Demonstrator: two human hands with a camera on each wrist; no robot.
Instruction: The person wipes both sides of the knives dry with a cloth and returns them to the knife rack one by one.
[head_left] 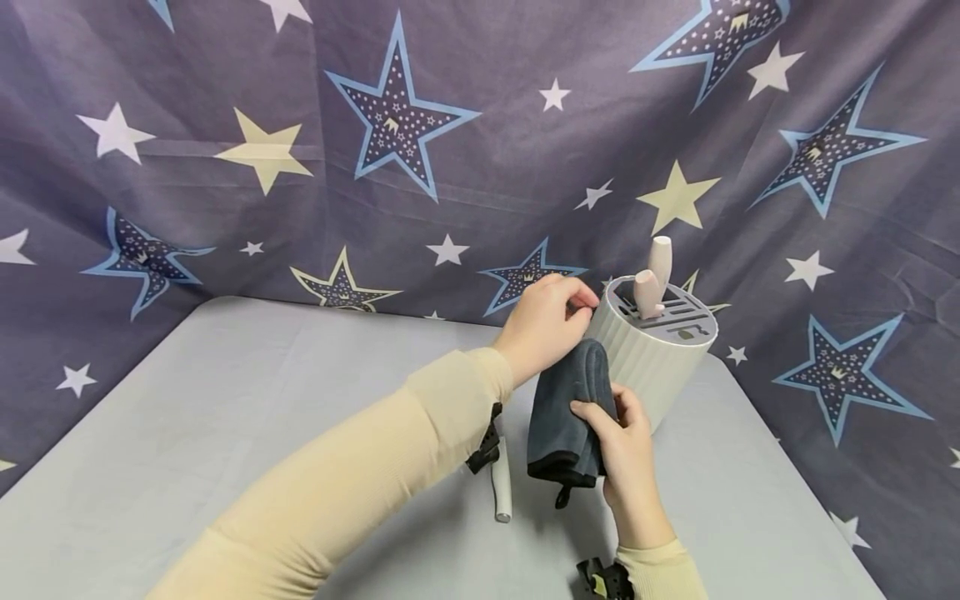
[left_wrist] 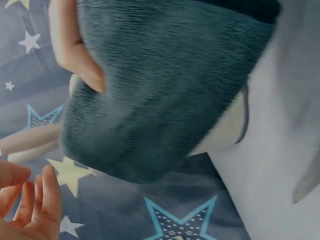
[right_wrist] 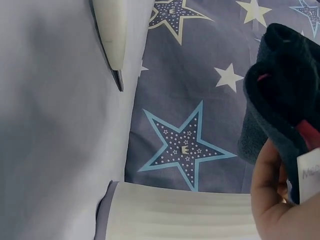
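My right hand point(head_left: 628, 454) grips a folded dark blue-grey cloth point(head_left: 566, 412) with thumb in front and fingers behind. The cloth has black edging, a small loop at its lower end and a white label point(right_wrist: 311, 172). Just above it, my left hand point(head_left: 546, 321) has loosely bent fingers with nothing between them, close to the rim of a knife block point(head_left: 652, 358). That block is white, ribbed and round, with a grey slotted top; two pale pink handles point(head_left: 660, 262) stick up from it. A white-handled knife point(head_left: 502, 487) lies on the table, partly hidden behind my left forearm.
The grey-white table point(head_left: 247, 400) meets a dark curtain point(head_left: 480, 167) printed with stars at the back and sides. The block stands near the table's back right. Black straps with cameras point(head_left: 486, 442) sit on both wrists.
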